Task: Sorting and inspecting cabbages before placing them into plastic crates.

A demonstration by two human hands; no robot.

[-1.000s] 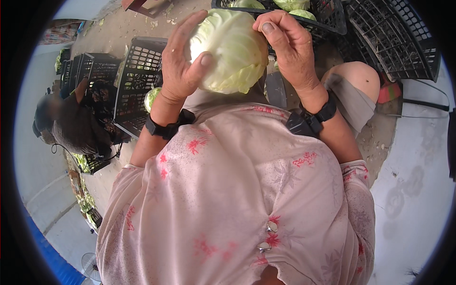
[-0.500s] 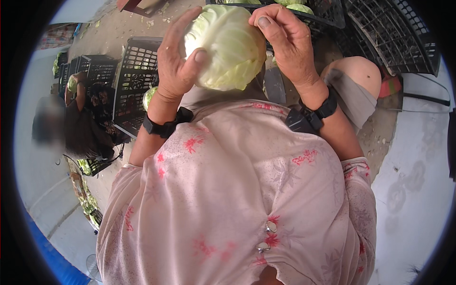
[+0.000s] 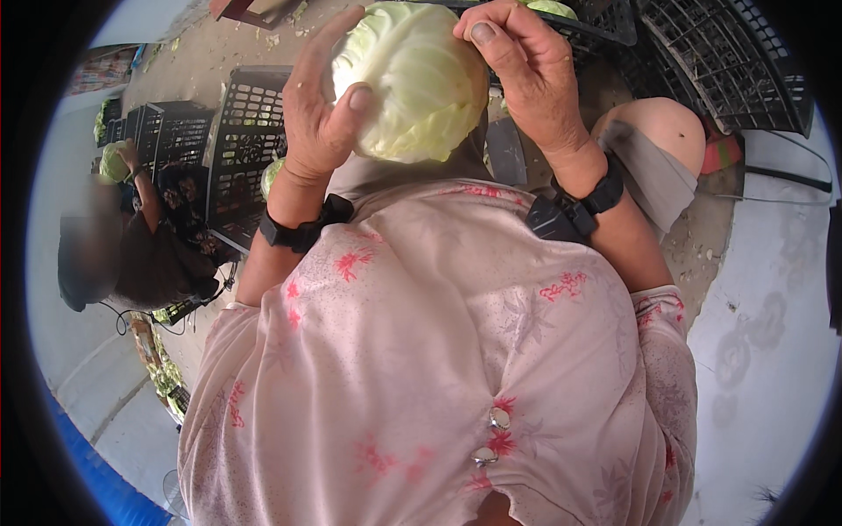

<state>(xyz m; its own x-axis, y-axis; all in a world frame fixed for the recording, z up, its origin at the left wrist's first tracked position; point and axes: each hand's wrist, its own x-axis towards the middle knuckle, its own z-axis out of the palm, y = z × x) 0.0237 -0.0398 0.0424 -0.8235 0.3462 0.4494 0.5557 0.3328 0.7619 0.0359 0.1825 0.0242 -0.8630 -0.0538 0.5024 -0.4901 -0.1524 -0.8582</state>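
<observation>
A pale green cabbage (image 3: 410, 88) is held up in front of my chest, near the top of the picture. My left hand (image 3: 323, 110) grips it from the left, thumb pressed on its near face and fingers round its side. At its upper right edge is my right hand (image 3: 526, 74), closed with the fingers curled and pinched. Its fingertips touch the cabbage's rim; whether they pinch a leaf or something else is hidden. Both wrists wear black straps with small boxes.
A black plastic crate (image 3: 241, 158) stands left of my arms, with another cabbage (image 3: 272, 178) beside it. More black crates (image 3: 719, 61) are at the upper right, one with cabbages in it. At the left, another person (image 3: 145, 237) holds a cabbage (image 3: 114, 162). Leaf scraps litter the floor.
The cabbage and my hands have shifted slightly left and upward, with the grip much the same. At the left, the other person's hand and cabbage have moved to the left.
</observation>
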